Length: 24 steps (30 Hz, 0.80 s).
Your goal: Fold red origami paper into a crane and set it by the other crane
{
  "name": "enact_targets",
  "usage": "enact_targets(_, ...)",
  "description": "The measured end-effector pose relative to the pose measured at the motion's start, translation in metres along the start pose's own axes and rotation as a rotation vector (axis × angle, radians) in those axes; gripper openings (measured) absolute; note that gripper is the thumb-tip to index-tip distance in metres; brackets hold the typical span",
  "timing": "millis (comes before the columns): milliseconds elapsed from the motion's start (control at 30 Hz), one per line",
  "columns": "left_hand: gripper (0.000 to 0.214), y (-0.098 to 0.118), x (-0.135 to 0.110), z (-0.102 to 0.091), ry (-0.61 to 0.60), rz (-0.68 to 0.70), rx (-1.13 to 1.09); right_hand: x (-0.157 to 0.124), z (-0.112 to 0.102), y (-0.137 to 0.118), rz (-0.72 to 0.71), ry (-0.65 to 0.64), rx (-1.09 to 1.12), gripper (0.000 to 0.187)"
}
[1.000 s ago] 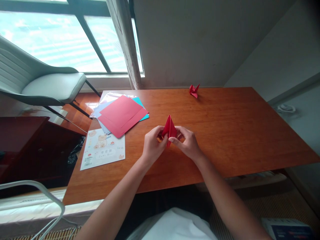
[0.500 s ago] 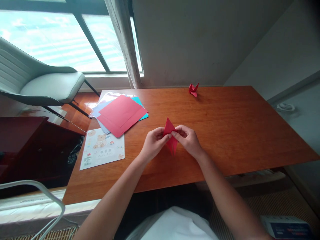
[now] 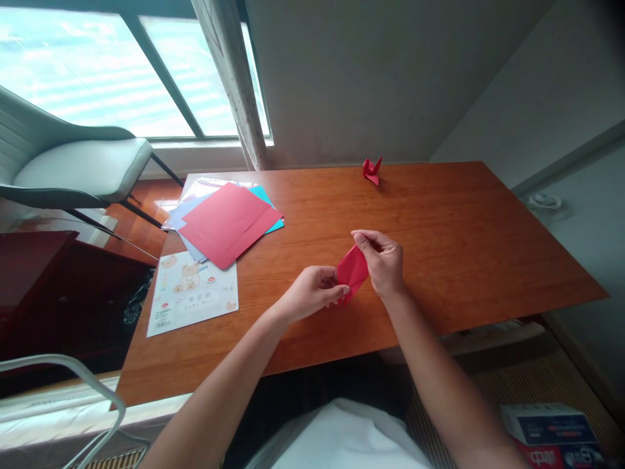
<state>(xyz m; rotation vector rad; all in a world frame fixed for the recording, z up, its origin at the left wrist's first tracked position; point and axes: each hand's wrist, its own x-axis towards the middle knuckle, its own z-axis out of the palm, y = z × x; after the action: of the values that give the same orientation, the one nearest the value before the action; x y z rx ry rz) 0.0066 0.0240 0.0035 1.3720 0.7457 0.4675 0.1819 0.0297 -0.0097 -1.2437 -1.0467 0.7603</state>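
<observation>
A folded piece of red origami paper [image 3: 352, 270] is held just above the table, between my two hands. My left hand [image 3: 317, 288] pinches its lower left side, thumb on top. With thumb and forefinger, my right hand [image 3: 383, 259] grips its upper right corner; that corner is partly hidden by the fingers. The paper tilts to the right and shows a crease across its face. Toward the table's far edge stands a finished red paper crane [image 3: 372, 170], apart from both hands.
Red paper sheets [image 3: 229, 221] lie over blue and lilac ones at the table's left. Nearer me is a white sheet with printed bears [image 3: 195, 293]. A grey chair [image 3: 83, 166] stands beyond the left edge. A box [image 3: 549, 430] sits low at the right.
My right hand has moved up and right to the paper's upper corner. My left hand has shifted slightly right and down. The folded paper has gone from upright to tilted right.
</observation>
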Motion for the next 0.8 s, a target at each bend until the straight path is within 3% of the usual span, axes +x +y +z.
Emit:
enact_targets(200, 0.03, 0.001, -0.002, -0.003, -0.062, -0.05, 0.06, 0.011, -0.006, 0.007, -0.01, 0.271, 0.013, 0.029)
enact_targets(333, 0.028, 0.003, -0.006, -0.019, -0.098, -0.074, 0.153, 0.015, -0.007, 0.009, -0.025, 0.31, -0.027, 0.03)
enact_targets(400, 0.027, 0.002, -0.007, -0.026, 0.024, -0.017, 0.219, 0.012, -0.005, 0.01, -0.023, 0.23, -0.06, 0.029)
enact_targets(467, 0.025, 0.001, -0.007, -0.027, 0.21, 0.051, 0.274, 0.009, -0.001, 0.01, -0.011, 0.07, -0.107, 0.026)
enact_targets(567, 0.023, -0.002, -0.008, -0.022, 0.57, 0.243, 0.643, 0.008, 0.007, 0.01, -0.014, -0.202, -0.249, 0.023)
enact_targets(600, 0.024, -0.003, -0.009, -0.019, 0.6, 0.313, 0.791, 0.009, 0.011, 0.01, -0.028, -0.269, -0.306, 0.024)
enact_targets(700, 0.029, -0.006, -0.016, -0.012, 0.428, 0.462, 1.121, 0.018, 0.02, 0.011, -0.094, -0.399, -0.432, 0.024)
enact_targets(800, 0.04, -0.011, -0.024, -0.01, 0.262, 0.471, 1.328, 0.029, 0.028, 0.015, -0.137, -0.47, -0.535, 0.021)
